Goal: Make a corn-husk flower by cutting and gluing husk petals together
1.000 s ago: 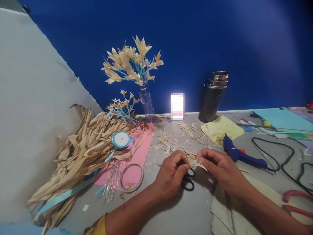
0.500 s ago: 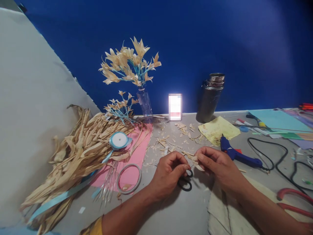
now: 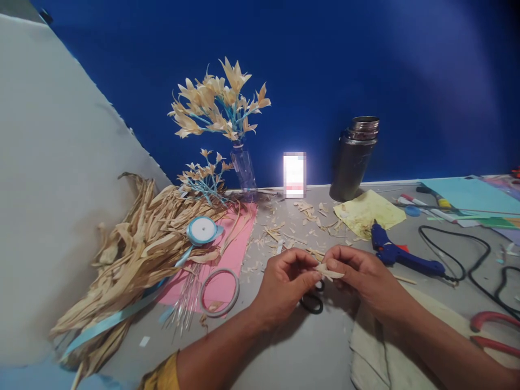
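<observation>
Between my two hands is a small pale piece of dried corn husk (image 3: 330,272), shaped like petals. My left hand (image 3: 290,279) pinches its left end between thumb and fingertips. The thumb and fingers of my right hand (image 3: 353,271) are closed on its other end. Beneath my left hand lie scissors with black handles (image 3: 312,303); their blades are hidden. Scraps of husk (image 3: 280,235) litter the table just beyond my hands. A blue glue gun (image 3: 406,257) rests to the right of my right hand.
On the left lies a heap of dried husks (image 3: 138,244), with a ribbon spool (image 3: 202,231), a tape roll (image 3: 220,292) and wires (image 3: 189,303). Husk flowers stand in a clear bottle (image 3: 244,170). A dark flask (image 3: 353,162), yellow paper (image 3: 371,211) and red-handled pliers (image 3: 491,330) are rightward.
My hands have come together, and my left fingertips now meet the husk piece that my right hand held. The view has shifted slightly.
</observation>
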{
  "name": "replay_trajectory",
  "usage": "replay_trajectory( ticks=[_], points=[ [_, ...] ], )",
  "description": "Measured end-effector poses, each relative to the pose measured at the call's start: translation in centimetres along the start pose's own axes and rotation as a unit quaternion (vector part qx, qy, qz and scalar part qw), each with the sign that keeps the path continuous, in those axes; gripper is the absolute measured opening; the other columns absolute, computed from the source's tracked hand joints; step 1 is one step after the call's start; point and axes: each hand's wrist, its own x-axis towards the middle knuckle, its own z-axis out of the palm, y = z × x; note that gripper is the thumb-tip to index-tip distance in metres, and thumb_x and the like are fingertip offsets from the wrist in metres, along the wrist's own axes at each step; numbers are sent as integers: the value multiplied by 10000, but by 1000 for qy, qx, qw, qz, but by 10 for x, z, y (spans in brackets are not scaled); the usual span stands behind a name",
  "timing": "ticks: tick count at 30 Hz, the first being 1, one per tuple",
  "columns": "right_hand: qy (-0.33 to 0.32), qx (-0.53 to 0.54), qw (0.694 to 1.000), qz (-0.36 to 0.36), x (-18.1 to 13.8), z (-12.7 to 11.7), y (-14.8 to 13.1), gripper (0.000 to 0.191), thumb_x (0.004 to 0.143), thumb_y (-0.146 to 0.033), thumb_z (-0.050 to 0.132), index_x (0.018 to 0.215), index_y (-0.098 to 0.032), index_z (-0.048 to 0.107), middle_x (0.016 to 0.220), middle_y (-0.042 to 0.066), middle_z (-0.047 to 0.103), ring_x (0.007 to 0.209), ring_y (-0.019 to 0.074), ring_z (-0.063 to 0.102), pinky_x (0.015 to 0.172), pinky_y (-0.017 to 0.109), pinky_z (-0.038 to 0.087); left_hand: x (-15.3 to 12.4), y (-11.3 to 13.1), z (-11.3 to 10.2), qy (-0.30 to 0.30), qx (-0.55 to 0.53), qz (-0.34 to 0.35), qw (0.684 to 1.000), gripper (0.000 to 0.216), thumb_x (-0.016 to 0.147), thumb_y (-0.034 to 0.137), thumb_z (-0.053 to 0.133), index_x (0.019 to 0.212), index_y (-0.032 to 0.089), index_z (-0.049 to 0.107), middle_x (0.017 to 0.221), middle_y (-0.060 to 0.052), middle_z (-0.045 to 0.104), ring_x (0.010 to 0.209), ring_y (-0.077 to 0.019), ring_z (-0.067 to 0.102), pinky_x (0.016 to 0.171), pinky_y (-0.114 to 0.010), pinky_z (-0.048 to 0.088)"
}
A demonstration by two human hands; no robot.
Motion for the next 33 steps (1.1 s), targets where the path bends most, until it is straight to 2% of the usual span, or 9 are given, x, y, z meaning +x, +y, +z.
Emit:
replay_trajectory(
  ticks=[5, 8, 10, 12, 16, 23, 26, 29, 33],
  points=[
    [12, -32, 999, -21, 1, -1, 1, 426, 788, -585, 754, 768, -174, 645, 627, -38, 522, 550, 93, 414, 507, 219, 329, 2, -2, 0, -2, -35, -43, 998, 279, 633, 345, 866, 737, 142, 705, 610, -15, 653, 526, -104, 560, 547, -241, 444],
    [43, -14, 998, -33, 1, -1, 1, 421, 795, -591, 752, 903, -189, 687, 744, -6, 619, 588, 104, 473, 532, 222, 376, 4, -5, -2, 10, -63, -54, 997, 266, 623, 324, 872, 735, 142, 713, 593, -15, 659, 505, -103, 560, 528, -234, 437],
    [68, 9, 997, -38, 0, -2, 0, 444, 850, -628, 673, 940, -193, 691, 730, -2, 627, 576, 105, 472, 521, 221, 368, 7, -9, -3, 27, -82, -56, 995, 254, 617, 301, 874, 727, 142, 709, 613, -17, 671, 491, -95, 555, 511, -224, 423],
    [62, 7, 997, -46, -1, -2, 0, 458, 886, -642, 612, 899, -190, 685, 658, -12, 595, 567, 111, 468, 517, 223, 355, 9, -11, -3, 43, -99, -55, 993, 252, 611, 288, 877, 721, 141, 705, 621, -13, 672, 479, -89, 552, 498, -217, 414],
    [15, -75, 995, -60, 0, 1, -1, 355, 803, -537, 730, 839, -191, 659, 664, -8, 627, 594, 136, 515, 547, 245, 374, 11, -13, -3, 51, -95, -44, 993, 231, 623, 270, 874, 711, 137, 707, 574, 5, 634, 479, -88, 551, 513, -214, 422],
    [46, -189, 978, -75, -3, 5, -3, 283, 823, -448, 615, 723, -186, 657, 626, -1, 608, 602, 156, 497, 562, 273, 364, 8, -12, -3, 49, -78, -32, 995, 201, 627, 242, 866, 712, 140, 715, 591, 0, 646, 497, -94, 570, 530, -220, 442],
    [46, -157, 985, -47, -2, 4, -3, 271, 799, -427, 623, 671, -188, 633, 602, -13, 577, 586, 139, 479, 549, 260, 350, 8, -14, -2, 45, -73, -38, 996, 200, 623, 241, 862, 718, 142, 716, 584, 1, 643, 490, -95, 568, 519, -219, 438],
    [47, -92, 994, 20, 2, 4, -2, 263, 755, -413, 636, 618, -190, 604, 553, -23, 560, 510, 109, 428, 489, 242, 300, 7, -15, 0, 41, -57, -31, 997, 177, 641, 238, 845, 727, 147, 720, 609, -9, 659, 490, -95, 564, 512, -222, 439],
    [44, -17, 995, 85, 6, 7, -2, 248, 672, -403, 657, 568, -188, 588, 511, -20, 569, 433, 81, 388, 433, 226, 244, 3, -16, 2, 36, 7, 23, 999, 53, 704, 189, 779, 733, 164, 741, 686, -25, 683, 548, -102, 576, 540, -231, 465]
  ],
)
